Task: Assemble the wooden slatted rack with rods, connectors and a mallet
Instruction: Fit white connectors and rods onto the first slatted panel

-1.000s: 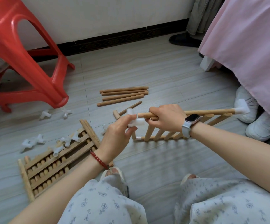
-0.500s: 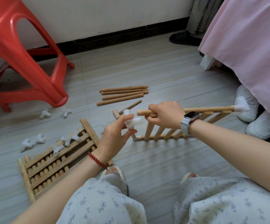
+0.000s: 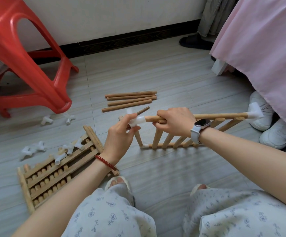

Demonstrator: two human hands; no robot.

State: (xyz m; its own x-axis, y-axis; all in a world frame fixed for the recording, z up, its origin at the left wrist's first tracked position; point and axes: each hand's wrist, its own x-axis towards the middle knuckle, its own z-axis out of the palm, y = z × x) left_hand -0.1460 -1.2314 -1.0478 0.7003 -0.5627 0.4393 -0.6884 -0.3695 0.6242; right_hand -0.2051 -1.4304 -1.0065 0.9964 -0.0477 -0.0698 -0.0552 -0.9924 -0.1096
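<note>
Sitting far left: red stool [image 3: 24,65]
Floor beside it: loose white connectors [image 3: 34,148], flat slat panel [image 3: 53,171]
Left hand [image 3: 121,134]: pinches a white connector [image 3: 137,122] at the rod's end
Behind: spare rods [image 3: 130,100]
Right hand [image 3: 174,122]: fingers curled round upright rack's top rod [image 3: 221,115]
Far right: white shoes [image 3: 274,134], pink bedcover [image 3: 265,48]

Grey tiled floor [image 3: 156,74] carries everything. Red plastic stool [image 3: 27,65] at far left is the landmark. Just right of its near leg: two white connectors [image 3: 58,119]. Further right: four loose rods [image 3: 130,100] side by side. Nearer than the stool: flat slatted panel [image 3: 53,171], more connectors [image 3: 33,148] on and beside it. Far right of the stool: white shoes [image 3: 274,132], probably a pair.
</note>
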